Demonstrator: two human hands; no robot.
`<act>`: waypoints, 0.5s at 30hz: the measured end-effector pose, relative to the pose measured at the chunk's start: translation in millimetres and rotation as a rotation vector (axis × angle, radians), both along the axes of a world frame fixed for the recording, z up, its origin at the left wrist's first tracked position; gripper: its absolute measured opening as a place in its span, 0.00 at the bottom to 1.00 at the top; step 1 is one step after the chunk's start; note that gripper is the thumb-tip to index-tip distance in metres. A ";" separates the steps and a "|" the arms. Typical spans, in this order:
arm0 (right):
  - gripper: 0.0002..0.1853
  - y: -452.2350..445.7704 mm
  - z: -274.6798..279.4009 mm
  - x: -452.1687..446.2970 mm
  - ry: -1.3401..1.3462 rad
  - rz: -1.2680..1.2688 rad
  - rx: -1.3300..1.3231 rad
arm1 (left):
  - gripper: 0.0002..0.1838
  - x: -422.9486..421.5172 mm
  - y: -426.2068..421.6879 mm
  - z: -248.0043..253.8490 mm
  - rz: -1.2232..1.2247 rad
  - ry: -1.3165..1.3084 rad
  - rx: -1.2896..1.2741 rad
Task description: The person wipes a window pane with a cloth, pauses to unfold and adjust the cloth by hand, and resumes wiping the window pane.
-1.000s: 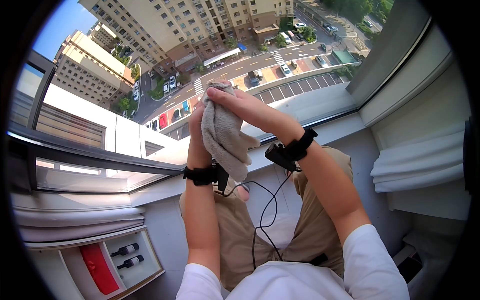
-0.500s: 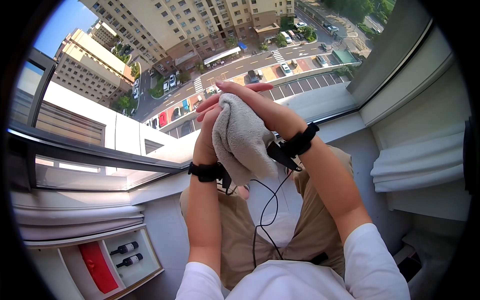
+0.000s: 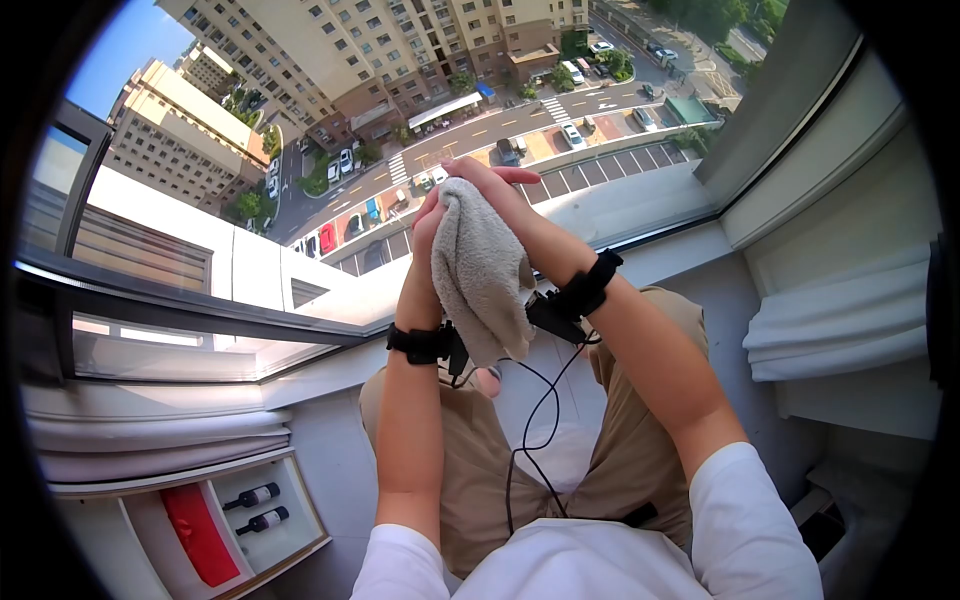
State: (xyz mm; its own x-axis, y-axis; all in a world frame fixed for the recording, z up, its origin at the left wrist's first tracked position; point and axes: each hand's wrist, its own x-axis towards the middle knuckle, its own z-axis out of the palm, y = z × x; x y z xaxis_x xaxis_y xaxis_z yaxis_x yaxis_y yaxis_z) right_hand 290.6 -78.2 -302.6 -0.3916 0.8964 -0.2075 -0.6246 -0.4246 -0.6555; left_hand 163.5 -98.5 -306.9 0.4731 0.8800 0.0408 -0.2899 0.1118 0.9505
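Note:
A grey-beige cloth (image 3: pixel 480 270) is bunched between my two hands, in front of the window, its lower end hanging over my wrists' level. My left hand (image 3: pixel 426 235) is pressed round the cloth's left side, its fingers mostly hidden behind it. On the upper right, my right hand (image 3: pixel 505 205) holds the cloth's top and right side, with one finger sticking out to the right. Black straps with small devices sit on both wrists, and black cables (image 3: pixel 540 440) hang from them.
A window frame (image 3: pixel 300 330) runs along the left, with a sill (image 3: pixel 680 252) on the right. An open shelf box (image 3: pixel 290 520) holds two bottles (image 3: pixel 258 496) and a red item (image 3: pixel 200 535). White curtains (image 3: pixel 845 325) hang at the right.
From one second ago, the cloth has shifted right and my hands have changed their hold on it. Since half a second ago, my fingers have drawn in closer and my right wrist has moved slightly left.

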 end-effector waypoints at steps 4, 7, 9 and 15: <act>0.24 2.3 -2.3 -1.6 0.018 -0.014 -0.001 | 0.19 1.5 -0.2 3.8 -0.007 0.022 0.042; 0.23 3.0 -4.1 -1.6 0.012 -0.042 0.016 | 0.19 0.1 0.2 3.9 -0.005 0.039 0.060; 0.23 2.6 -3.9 -1.4 0.007 -0.058 0.013 | 0.18 -1.0 -0.2 4.9 -0.003 0.047 0.072; 0.23 3.5 -6.2 -1.2 -0.032 -0.018 0.023 | 0.18 1.9 0.5 7.6 -0.004 0.053 0.106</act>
State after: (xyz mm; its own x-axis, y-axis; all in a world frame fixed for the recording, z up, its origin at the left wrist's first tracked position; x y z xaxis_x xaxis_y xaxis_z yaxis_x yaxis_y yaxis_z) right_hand 289.4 -74.7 -308.8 -0.3685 0.9080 -0.1993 -0.6104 -0.3980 -0.6848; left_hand 165.4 -98.0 -299.3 0.4803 0.8704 0.1087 -0.2391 0.0107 0.9709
